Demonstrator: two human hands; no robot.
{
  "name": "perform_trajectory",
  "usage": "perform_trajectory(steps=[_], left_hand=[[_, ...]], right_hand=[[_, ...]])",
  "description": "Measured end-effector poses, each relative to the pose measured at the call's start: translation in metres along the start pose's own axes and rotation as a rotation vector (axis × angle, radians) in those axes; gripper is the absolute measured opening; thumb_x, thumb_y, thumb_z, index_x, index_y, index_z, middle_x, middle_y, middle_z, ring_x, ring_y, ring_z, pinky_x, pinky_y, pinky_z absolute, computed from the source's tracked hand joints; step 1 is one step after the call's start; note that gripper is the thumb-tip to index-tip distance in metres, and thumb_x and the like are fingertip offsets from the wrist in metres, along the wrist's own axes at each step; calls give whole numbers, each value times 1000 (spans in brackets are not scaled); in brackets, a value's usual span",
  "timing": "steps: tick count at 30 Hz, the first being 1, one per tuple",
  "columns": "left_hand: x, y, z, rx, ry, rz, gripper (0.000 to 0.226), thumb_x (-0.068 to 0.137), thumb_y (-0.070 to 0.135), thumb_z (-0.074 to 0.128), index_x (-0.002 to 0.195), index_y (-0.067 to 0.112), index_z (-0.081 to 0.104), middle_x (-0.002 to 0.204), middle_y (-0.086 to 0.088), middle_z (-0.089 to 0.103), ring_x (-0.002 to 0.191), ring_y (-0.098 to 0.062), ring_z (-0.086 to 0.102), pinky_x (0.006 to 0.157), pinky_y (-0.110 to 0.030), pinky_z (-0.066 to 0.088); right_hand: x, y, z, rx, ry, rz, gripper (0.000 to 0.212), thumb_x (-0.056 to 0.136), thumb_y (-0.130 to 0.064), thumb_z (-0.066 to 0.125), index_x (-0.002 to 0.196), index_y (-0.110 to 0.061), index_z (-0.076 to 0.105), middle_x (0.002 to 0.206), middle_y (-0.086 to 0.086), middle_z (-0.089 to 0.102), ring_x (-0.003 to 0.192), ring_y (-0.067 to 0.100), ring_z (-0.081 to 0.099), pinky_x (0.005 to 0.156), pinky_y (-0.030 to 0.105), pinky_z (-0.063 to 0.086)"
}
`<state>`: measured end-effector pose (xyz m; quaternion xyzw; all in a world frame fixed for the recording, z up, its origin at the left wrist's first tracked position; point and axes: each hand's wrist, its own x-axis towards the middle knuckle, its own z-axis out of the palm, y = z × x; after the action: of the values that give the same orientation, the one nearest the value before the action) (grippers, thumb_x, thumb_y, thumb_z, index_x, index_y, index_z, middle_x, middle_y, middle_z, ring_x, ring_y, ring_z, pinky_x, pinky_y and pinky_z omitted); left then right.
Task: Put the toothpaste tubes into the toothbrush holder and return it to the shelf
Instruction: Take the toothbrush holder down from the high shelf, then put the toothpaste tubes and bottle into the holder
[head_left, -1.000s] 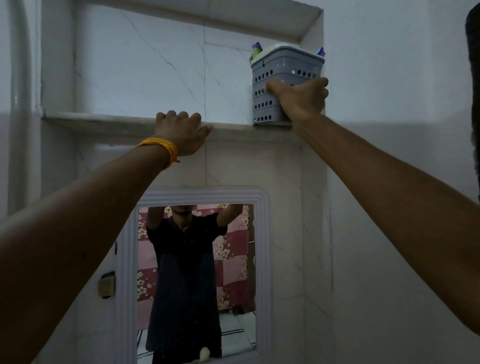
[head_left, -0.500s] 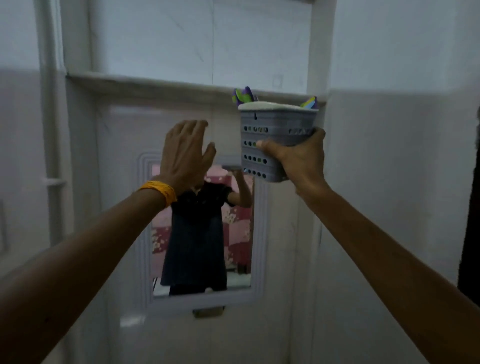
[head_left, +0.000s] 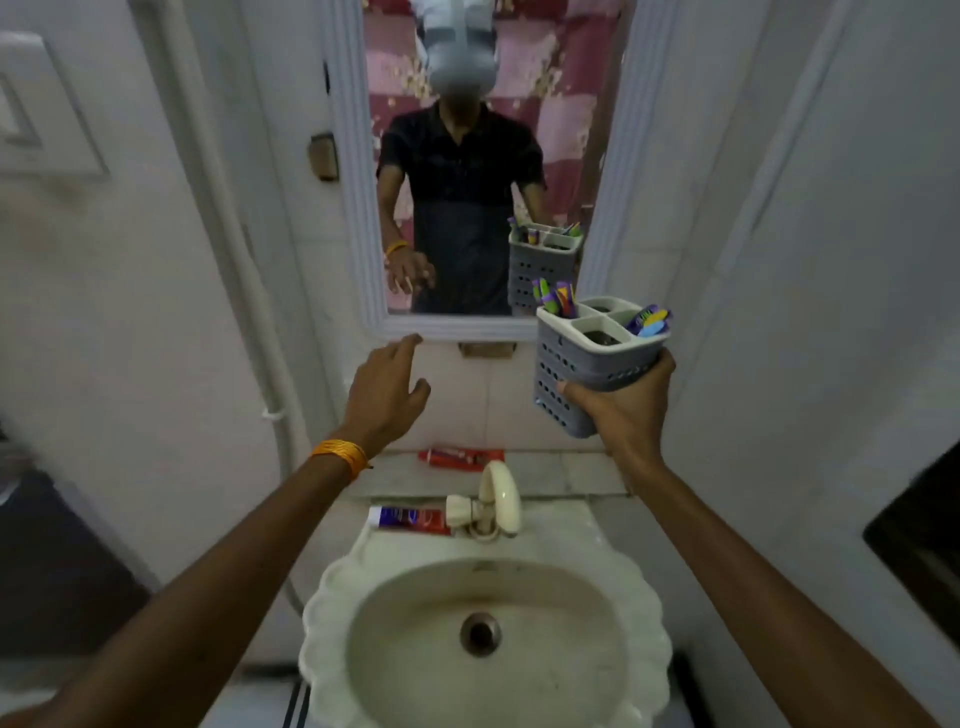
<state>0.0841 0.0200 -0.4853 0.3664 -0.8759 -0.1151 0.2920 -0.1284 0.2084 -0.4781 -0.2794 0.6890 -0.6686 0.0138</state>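
My right hand grips the lower part of a grey perforated toothbrush holder, held upright above the ledge at the right. Colourful toothbrush ends stick out of two of its compartments. My left hand, with an orange wristband, hovers open and holds nothing, just below the mirror's bottom edge. A red toothpaste tube lies on the ledge behind the sink. A second tube, blue and red, lies on the sink's rim to the left of the tap.
A white scalloped sink with a cream tap fills the lower middle. A framed mirror hangs above and reflects a person. A pipe runs down the left wall, near a switch plate.
My right hand lifted the holder off the high shelf and brought it down to below the mirror. My left hand left the shelf edge and dropped. The view tilted down to the sink.
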Motion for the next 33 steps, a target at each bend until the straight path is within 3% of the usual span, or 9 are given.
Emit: perform_trajectory(steps=[4,11,15,17,20,22,24,29,33], left_hand=[[-32,-37,42,31,-181,-87,59,89,25,61,143,14,41,132,-16,61,118,-36,58,96,-46,52],[-70,-89,113,142,-561,-157,60,86,25,67,140,15,44,134,-14,59,119,-35,56,95,-44,52],[-80,-116,140,216,-625,-173,53,87,34,65,134,17,48,124,-12,63,111,-33,58,90,-43,54],[-83,-123,150,247,-649,-161,51,87,31,64,133,17,48,123,-12,62,111,-33,58,91,-43,53],[-84,-130,163,277,-677,-147,51,86,24,63,135,18,48,126,-11,62,114,-31,56,93,-44,52],[-84,-135,171,307,-682,-126,50,86,22,64,133,20,49,127,-9,61,115,-30,56,95,-43,50],[-83,-139,175,337,-677,-105,51,85,22,66,134,22,50,127,-8,61,117,-29,55,98,-44,47],[-82,-155,180,356,-659,-66,42,86,25,69,126,20,58,123,-9,66,112,-29,59,95,-42,50],[-78,-159,176,268,-677,-53,38,84,28,73,119,16,64,119,-10,68,109,-29,62,93,-40,52]], right_hand=[[-33,64,5,-53,23,131,108,59,-1,104,146,-1,41,147,13,59,132,26,62,111,44,55],[-75,145,20,-96,15,246,117,52,3,105,150,1,40,140,2,53,128,12,54,108,29,49],[-89,170,34,-11,2,292,131,39,-35,101,150,1,41,144,3,56,124,3,57,103,7,50],[-93,179,41,23,11,329,134,38,-44,97,151,0,40,147,5,57,128,10,60,97,-3,46],[-99,188,51,1,43,356,139,39,-44,100,157,-5,37,155,12,56,140,25,60,110,14,53],[-103,195,56,-49,57,350,139,44,-31,107,160,-7,34,158,14,54,143,28,58,117,43,55],[-106,202,57,-74,48,350,135,51,-10,109,161,-10,31,158,14,53,144,28,58,114,55,56],[-119,220,55,-85,9,334,130,51,8,105,157,-3,31,156,17,54,142,28,59,115,46,56],[-119,221,56,-24,19,315,123,52,14,102,152,-9,34,151,13,56,134,14,65,107,22,59]])
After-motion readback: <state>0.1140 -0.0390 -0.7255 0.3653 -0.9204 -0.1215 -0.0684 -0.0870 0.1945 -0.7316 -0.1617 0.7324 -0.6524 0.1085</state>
